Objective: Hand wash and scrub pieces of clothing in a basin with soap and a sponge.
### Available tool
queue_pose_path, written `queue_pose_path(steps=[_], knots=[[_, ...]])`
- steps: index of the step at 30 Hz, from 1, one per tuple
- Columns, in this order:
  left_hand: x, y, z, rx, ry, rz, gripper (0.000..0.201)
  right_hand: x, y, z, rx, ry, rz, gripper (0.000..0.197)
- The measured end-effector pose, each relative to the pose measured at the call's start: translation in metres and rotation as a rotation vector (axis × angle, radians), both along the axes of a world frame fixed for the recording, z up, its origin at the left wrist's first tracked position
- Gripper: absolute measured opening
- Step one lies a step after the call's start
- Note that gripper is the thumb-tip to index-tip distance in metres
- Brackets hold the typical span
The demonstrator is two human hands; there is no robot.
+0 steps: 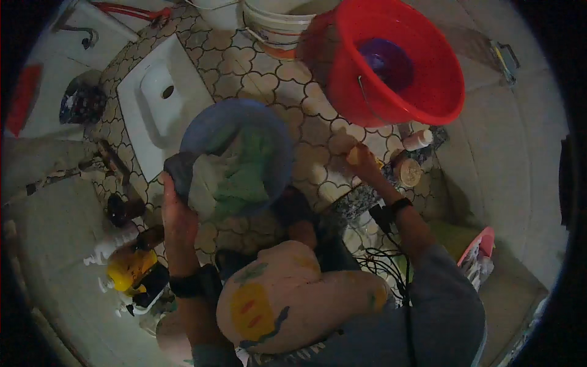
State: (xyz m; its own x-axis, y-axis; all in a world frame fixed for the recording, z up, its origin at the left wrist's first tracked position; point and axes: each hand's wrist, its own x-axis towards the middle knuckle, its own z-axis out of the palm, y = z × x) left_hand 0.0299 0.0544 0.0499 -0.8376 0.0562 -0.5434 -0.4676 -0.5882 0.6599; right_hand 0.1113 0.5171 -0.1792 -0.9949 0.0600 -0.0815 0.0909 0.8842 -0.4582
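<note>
A blue-grey basin (282, 131) stands on the floor in front of me, holding green cloth (247, 177) and pale cloth (205, 180). My left hand (178, 205) is at the basin's left side, its fingers closed round a dark grey bunched cloth (179, 166) by the rim. To the right of the basin, my right hand (370, 168) is closed on a small yellowish piece (353, 156) that looks like a bar of soap. It is held above the tiles, apart from the basin.
A large red bucket (443, 79) with a purple bowl (386, 64) inside stands at the far right, near white buckets (278, 27). A white squat toilet (153, 104) lies left of the basin. Several bottles (131, 269) line the left; a pink-rimmed bin (486, 244) is right.
</note>
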Motion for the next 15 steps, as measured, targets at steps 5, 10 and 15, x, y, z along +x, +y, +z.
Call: queue_pose_path(steps=[5,10,15], knots=[[0.008,-0.022,-0.003,-0.074,0.022,0.065,0.053,-0.016,-0.032,0.030,0.277,-0.278,0.008,0.066],[-0.001,-0.003,0.002,-0.094,0.073,-0.080,0.054,-0.068,-0.091,0.082,-0.073,0.022,0.180,0.076],[0.000,0.000,0.041,-0.182,0.124,-0.092,0.051,-0.136,-0.260,0.205,-0.798,0.116,0.781,0.073]])
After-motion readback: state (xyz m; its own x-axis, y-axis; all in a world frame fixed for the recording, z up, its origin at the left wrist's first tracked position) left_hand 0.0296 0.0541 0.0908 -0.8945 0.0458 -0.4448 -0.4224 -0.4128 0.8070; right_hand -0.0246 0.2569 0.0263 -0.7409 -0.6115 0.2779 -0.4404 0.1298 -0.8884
